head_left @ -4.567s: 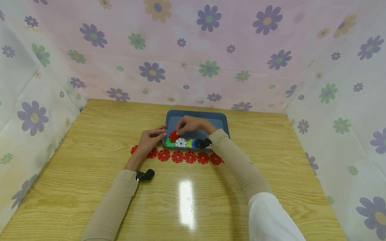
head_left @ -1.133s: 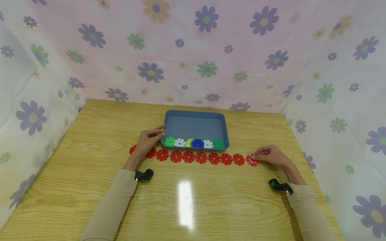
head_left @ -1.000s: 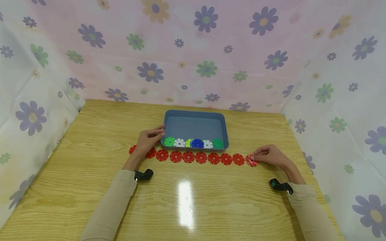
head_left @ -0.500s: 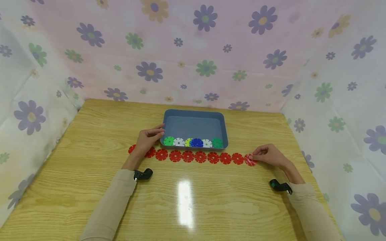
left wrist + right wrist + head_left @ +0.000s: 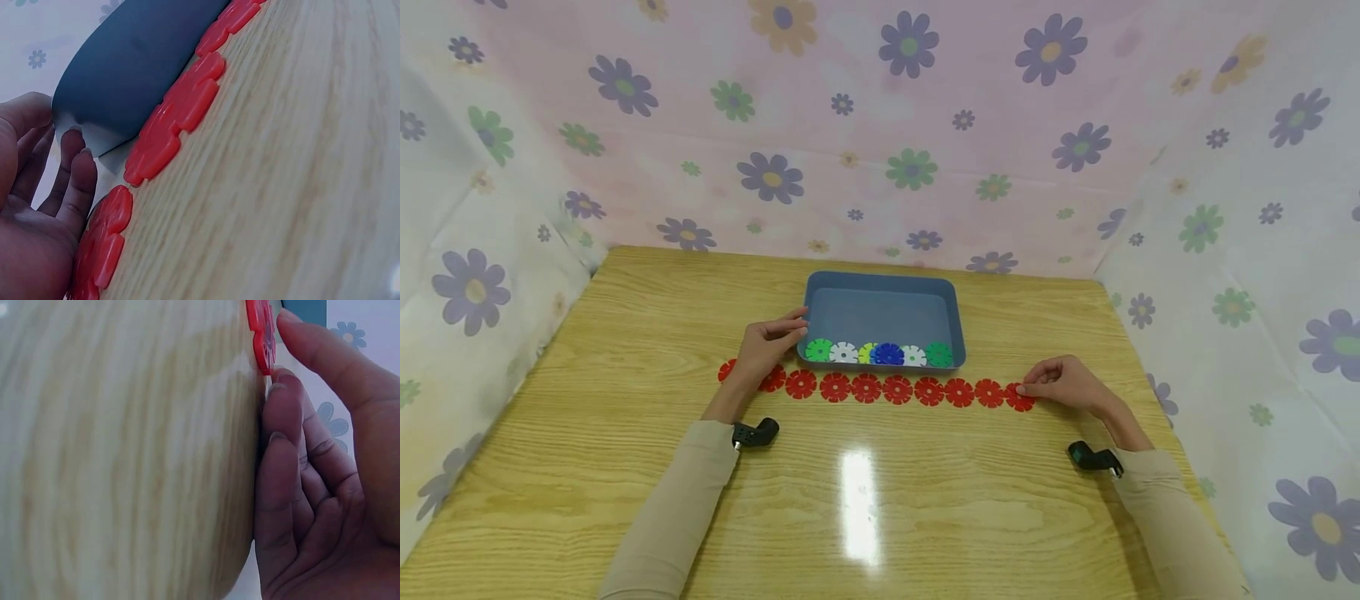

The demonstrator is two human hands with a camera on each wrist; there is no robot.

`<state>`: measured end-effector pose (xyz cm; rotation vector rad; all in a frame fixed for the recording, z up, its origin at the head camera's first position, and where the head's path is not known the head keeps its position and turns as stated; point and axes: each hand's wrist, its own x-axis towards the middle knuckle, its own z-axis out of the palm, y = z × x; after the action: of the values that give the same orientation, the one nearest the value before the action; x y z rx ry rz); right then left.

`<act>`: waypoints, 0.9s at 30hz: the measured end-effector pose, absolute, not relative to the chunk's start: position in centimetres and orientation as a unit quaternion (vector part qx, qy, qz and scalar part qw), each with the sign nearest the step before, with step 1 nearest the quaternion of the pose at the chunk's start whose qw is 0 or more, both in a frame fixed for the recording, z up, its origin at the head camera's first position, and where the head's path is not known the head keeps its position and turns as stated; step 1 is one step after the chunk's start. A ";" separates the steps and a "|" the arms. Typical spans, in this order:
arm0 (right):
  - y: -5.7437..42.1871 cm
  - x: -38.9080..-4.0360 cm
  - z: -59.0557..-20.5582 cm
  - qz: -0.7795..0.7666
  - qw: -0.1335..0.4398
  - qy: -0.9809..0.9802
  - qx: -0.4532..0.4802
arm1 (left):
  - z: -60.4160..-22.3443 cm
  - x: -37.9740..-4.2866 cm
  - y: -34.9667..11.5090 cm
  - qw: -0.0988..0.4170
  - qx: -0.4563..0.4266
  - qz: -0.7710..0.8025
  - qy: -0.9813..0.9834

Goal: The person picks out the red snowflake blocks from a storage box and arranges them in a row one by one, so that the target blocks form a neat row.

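Observation:
My right hand [image 5: 1069, 386] is at the right end of a row of several red interlocking discs [image 5: 897, 390]. Its thumb and fingertips are at the edge of the end disc [image 5: 1021, 398], which lies flat on the wooden table [image 5: 955, 492]. In the right wrist view, the thumb stands apart from the bent fingers [image 5: 281, 412]. Beside the blue-grey tray [image 5: 880, 304], my left hand [image 5: 763, 346] rests its fingertips against the left end. The left forearm and hand partly cover the row's left discs.
Along the tray's near side lie a bright green disc [image 5: 818, 351], white discs [image 5: 843, 353], a yellow disc [image 5: 867, 353], a blue disc [image 5: 889, 354] and a darker green disc [image 5: 938, 354]. Flower-printed cloth [image 5: 880, 125] hangs behind and at both sides.
The right hand has brought a red disc out of the tray to the row's right end, then slid it left against its neighbour. The left hand has stayed at the tray.

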<state>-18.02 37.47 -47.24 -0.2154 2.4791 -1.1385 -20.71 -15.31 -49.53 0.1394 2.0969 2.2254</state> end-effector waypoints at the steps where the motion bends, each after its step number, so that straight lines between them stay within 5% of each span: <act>1: 37.5 -18.1 -47.2 -0.408 0.202 0.887 -0.076 | -49.5 -20.7 -15.3 0.040 0.045 0.726 0.685; 27: 38.3 -18.0 -46.7 -0.425 0.236 0.870 -0.076 | -49.6 -20.8 -15.4 0.055 0.041 0.726 0.684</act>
<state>-17.99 38.27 -46.69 -0.2096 2.3865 -1.1653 -20.82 -15.45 -49.60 0.1230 2.0759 2.2046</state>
